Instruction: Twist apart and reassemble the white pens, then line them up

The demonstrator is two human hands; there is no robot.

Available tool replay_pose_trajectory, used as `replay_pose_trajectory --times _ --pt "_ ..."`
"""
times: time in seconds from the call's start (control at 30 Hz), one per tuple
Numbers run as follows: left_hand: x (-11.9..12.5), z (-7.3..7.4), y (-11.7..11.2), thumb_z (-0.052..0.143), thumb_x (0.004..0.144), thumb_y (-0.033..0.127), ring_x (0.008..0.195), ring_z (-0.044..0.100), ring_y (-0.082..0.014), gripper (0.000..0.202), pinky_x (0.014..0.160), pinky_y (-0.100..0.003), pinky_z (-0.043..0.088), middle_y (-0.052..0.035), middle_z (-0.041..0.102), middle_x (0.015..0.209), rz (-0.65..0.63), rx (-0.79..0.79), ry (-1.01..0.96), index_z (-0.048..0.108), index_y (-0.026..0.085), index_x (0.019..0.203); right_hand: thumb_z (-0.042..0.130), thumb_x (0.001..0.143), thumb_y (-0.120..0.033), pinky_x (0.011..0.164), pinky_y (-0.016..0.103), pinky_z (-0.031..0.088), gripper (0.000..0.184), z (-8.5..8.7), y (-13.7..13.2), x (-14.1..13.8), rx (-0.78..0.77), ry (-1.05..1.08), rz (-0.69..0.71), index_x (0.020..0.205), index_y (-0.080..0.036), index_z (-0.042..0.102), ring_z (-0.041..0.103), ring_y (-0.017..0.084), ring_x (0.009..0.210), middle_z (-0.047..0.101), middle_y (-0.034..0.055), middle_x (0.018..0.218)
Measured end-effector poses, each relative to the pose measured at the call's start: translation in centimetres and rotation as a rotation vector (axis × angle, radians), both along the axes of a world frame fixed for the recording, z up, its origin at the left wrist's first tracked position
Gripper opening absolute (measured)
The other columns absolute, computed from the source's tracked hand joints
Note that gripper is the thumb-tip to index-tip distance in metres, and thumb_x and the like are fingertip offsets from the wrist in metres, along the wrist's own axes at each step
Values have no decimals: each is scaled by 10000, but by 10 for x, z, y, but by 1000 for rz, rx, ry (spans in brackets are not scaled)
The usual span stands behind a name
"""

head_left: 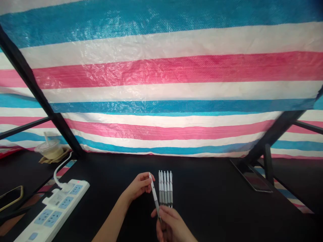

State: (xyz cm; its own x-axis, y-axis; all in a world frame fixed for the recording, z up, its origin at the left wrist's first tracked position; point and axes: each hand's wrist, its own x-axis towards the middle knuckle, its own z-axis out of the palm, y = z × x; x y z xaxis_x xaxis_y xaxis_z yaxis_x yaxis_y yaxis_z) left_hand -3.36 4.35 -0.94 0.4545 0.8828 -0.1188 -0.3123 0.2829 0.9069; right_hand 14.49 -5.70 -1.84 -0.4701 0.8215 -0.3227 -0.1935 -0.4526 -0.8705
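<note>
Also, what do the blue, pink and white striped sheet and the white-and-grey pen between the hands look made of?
The blue, pink and white striped sheet looks like woven plastic tarpaulin: fine weave texture, glossy glints, crinkles. The white-and-grey pen seems smooth moulded plastic with a soft sheen; its darker grip could be rubber, too small to tell.

Left of my left hand (138, 186): a white power strip (57, 210), a lidded plastic cup (49, 149) and a phone (10, 198). Right of my right hand (171, 224): a dark tablet (252, 178). Ahead: a striped tarpaulin (161, 74).
</note>
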Motion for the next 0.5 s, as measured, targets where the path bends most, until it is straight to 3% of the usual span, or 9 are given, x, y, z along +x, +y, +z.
replay_pose_trajectory --times 0.1,0.23,0.37,0.5 --pt "1 0 -1 827 702 362 449 500 -78 288 478 -204 404 2 577 547 -24 -36 -24 691 114 758 593 742 -717 371 180 308 607 -3 -9 -8 -109 109 75 913 -135 598 550 116 424 579 -12 519" --pt "10 -2 -4 857 639 360 423 467 -69 305 438 -192 355 5 563 515 13 -54 -79 674 117 659 670 749 -636 331 152 251 507 -5 -12 -4 -175 167 97 813 -140 588 537 87 389 577 -19 498" --pt "19 -8 -7 873 587 369 363 396 -51 331 379 -190 266 26 517 445 81 -46 -118 656 119 587 739 727 -575 310 140 242 461 -9 -12 -2 -187 167 106 739 -152 556 505 69 334 592 -20 457" --pt "19 -8 -7 882 557 372 329 402 -66 339 349 -203 220 14 525 417 86 -43 -127 660 116 564 864 615 -503 318 130 263 492 -12 -12 -4 -156 176 102 731 -177 513 478 55 310 616 -28 437"
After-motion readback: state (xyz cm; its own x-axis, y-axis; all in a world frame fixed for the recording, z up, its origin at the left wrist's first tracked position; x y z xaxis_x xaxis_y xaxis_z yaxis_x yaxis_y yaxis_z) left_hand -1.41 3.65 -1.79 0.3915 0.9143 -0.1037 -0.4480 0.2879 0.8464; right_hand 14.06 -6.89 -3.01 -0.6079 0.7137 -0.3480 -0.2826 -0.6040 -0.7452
